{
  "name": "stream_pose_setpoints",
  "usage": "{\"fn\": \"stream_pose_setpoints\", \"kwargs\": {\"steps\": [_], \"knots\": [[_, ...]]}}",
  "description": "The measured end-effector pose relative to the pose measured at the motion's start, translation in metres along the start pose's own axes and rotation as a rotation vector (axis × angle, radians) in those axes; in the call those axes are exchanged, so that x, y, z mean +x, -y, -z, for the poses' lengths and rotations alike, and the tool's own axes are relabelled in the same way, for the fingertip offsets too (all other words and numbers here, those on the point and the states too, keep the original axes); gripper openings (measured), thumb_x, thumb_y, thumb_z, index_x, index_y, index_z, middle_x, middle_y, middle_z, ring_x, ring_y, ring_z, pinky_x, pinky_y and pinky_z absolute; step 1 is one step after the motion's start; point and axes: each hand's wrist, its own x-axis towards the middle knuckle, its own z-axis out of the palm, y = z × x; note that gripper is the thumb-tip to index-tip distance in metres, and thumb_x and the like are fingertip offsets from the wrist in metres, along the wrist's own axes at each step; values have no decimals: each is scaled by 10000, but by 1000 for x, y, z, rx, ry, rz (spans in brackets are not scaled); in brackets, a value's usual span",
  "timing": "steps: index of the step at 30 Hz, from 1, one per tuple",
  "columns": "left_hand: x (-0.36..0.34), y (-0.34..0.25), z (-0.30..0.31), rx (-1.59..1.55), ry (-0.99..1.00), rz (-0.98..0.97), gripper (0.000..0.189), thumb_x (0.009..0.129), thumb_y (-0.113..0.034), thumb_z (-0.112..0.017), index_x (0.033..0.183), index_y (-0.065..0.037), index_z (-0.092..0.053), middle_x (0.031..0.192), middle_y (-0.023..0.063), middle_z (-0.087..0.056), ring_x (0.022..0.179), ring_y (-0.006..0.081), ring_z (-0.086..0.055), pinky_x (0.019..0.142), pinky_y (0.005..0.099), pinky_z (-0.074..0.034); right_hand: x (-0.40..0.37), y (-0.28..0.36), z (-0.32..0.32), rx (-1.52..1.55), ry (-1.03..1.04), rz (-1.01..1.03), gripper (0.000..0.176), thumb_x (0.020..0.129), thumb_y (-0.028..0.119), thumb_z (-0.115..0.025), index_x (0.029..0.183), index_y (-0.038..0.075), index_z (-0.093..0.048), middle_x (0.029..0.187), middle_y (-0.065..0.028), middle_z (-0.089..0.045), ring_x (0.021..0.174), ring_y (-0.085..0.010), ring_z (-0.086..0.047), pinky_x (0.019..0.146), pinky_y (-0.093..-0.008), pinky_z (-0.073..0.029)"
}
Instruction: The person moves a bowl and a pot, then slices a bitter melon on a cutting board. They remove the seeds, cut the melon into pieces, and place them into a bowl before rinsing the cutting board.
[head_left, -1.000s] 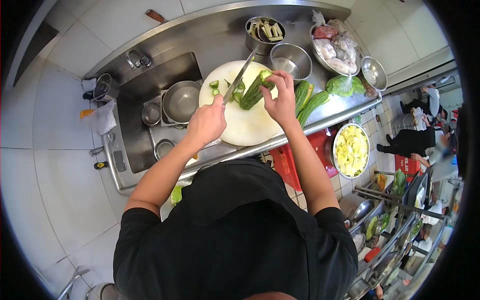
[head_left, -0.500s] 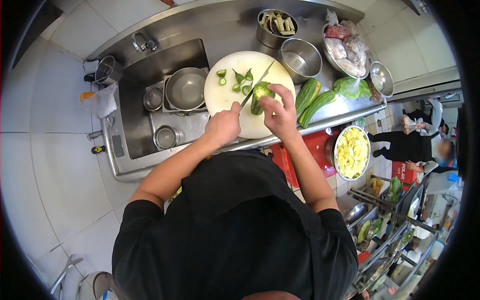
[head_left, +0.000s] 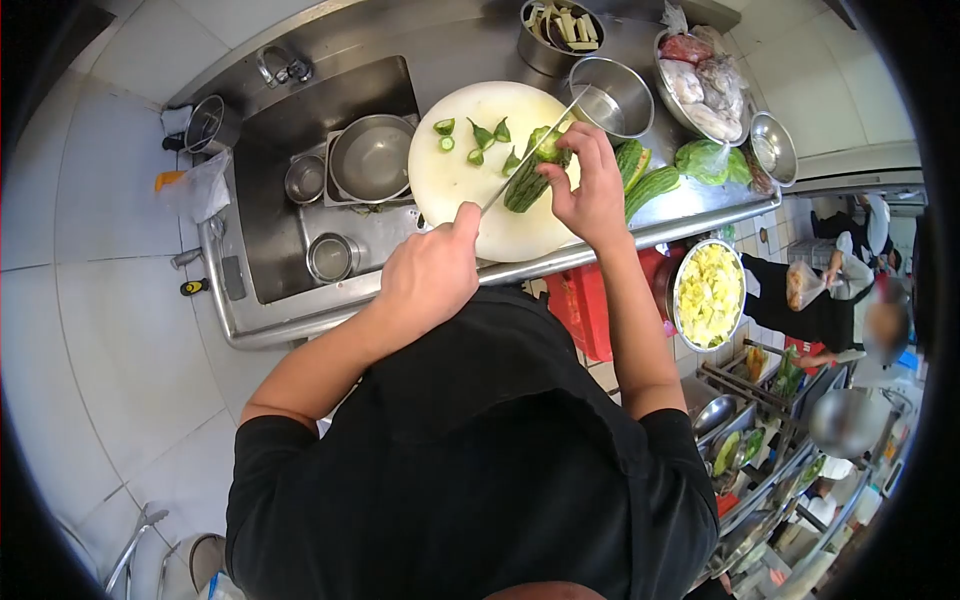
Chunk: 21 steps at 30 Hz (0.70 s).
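Note:
My left hand (head_left: 435, 265) is closed around the handle of a long kitchen knife (head_left: 500, 193), whose blade points up and right. The blade runs close along the left side of a green, ridged gourd (head_left: 523, 188) with a pale cut end; whether it touches cannot be told. My right hand (head_left: 592, 188) grips the gourd from the right, thumb and fingers curled over it. Beneath them is a round white cutting board (head_left: 450, 200). Cut green ends (head_left: 482, 135) and small slices (head_left: 444, 127) lie on its left part.
Two more gourds (head_left: 652, 190) and a bagged green vegetable (head_left: 712, 162) lie right of the board. Behind stand an empty steel pot (head_left: 612, 98) and a pot of cut eggplant (head_left: 560, 58). A sink (head_left: 270, 240) is left. A bowl of chopped cabbage (head_left: 710, 295) and a co-worker (head_left: 800, 300) are right.
The gourd has shifted right and tilted, with my right hand still on it. My left hand has moved the knife along with it. The co-worker's posture has changed slightly.

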Motion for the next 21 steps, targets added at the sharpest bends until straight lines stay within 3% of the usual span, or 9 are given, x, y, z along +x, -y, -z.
{"fn": "stream_pose_setpoints", "kwargs": {"steps": [5,21], "knots": [[-15,8,4,42,9,-22,137,975,-104,-541,1066,-24,-477,843,262,-684,727,509,-649,672,614,-499,8,5,3,-12,38,34,385,780,32,-769,1116,17,-582,1082,-189,-586,1015,-412,-591,883,-451,-497],[-20,5,13,91,6,-35,145,943,-62,-546,1065,-7,-493,816,269,-689,722,487,-671,657,577,-535,10,5,-2,-37,102,-5,489,726,-109,-676,1164,12,-495,1142,-217,-570,1082,-436,-574,943,-471,-478]]}}
